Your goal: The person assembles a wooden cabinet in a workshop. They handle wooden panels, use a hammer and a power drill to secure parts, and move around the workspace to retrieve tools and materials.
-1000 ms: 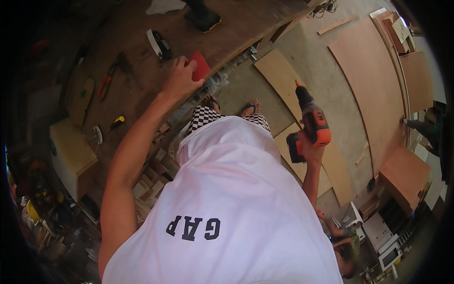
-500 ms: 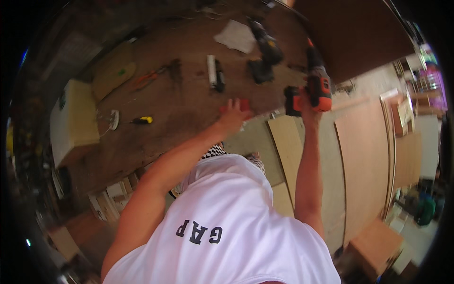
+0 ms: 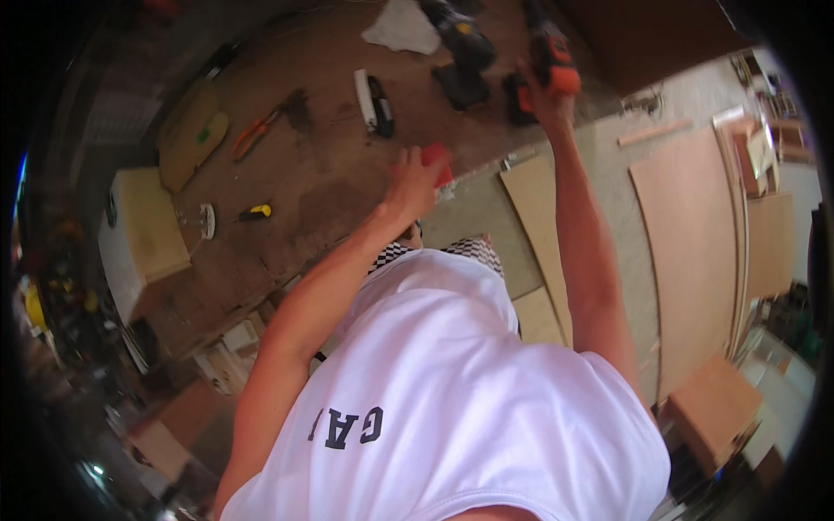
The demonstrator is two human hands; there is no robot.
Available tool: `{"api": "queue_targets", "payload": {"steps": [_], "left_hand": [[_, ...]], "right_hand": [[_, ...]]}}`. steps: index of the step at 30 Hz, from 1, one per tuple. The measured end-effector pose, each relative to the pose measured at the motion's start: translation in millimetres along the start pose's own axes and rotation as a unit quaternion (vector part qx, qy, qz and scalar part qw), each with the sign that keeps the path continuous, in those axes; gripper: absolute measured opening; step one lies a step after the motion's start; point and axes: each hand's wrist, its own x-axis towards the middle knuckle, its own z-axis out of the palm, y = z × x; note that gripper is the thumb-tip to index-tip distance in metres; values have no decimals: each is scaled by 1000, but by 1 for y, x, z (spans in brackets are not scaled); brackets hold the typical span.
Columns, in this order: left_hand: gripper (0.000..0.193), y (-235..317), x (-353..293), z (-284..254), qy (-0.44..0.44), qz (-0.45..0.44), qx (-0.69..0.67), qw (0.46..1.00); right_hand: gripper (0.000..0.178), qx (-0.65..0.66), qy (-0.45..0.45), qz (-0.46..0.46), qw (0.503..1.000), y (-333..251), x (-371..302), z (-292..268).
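My right hand (image 3: 553,106) is closed round the handle of an orange and black cordless drill (image 3: 560,74), at the far right of the brown workbench (image 3: 321,187). By the bench's near edge, my left hand (image 3: 412,184) grips a small red box-like object (image 3: 440,163), its fingers partly covering it. Left of the drill lies a second, dark power drill (image 3: 469,52) with a black battery base. A white strip (image 3: 364,98) and a black folding tool (image 3: 380,106) lie side by side beyond my left hand.
Orange-handled pliers (image 3: 252,139), a yellow and black screwdriver (image 3: 257,212) and a pale wooden box (image 3: 152,221) are on the bench's left. A white cloth or paper (image 3: 402,26) lies at the back. A large brown panel (image 3: 660,39) stands far right; plywood sheets (image 3: 691,252) lie on the floor.
My right hand and the orange drill have moved away from me over the bench. My left hand has closed more round the red object. The whole view has shifted slightly.
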Motion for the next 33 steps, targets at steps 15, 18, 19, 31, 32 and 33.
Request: {"api": "queue_targets", "payload": {"steps": [15, 18, 19, 31, 32, 33], "left_hand": [[39, -10, 5, -16, -9, 51, -8, 999], [40, -15, 0, -17, -14, 66, 17, 998], [40, -15, 3, -17, -11, 83, 24, 996], [35, -27, 8, -12, -7, 188, 24, 982], [36, -29, 9, -11, -1, 182, 30, 983], [37, -27, 11, -9, 7, 173, 32, 984]], "right_hand": [[51, -13, 266, 60, 962, 31, -98, -52], [37, 4, 319, 249, 915, 27, -156, -66], [36, 13, 281, 301, 911, 24, -175, -68], [100, 128, 24, 515, 847, -61, -253, 122], [99, 130, 30, 519, 844, -60, -257, 127], [98, 128, 32, 523, 842, -62, -259, 126]]}}
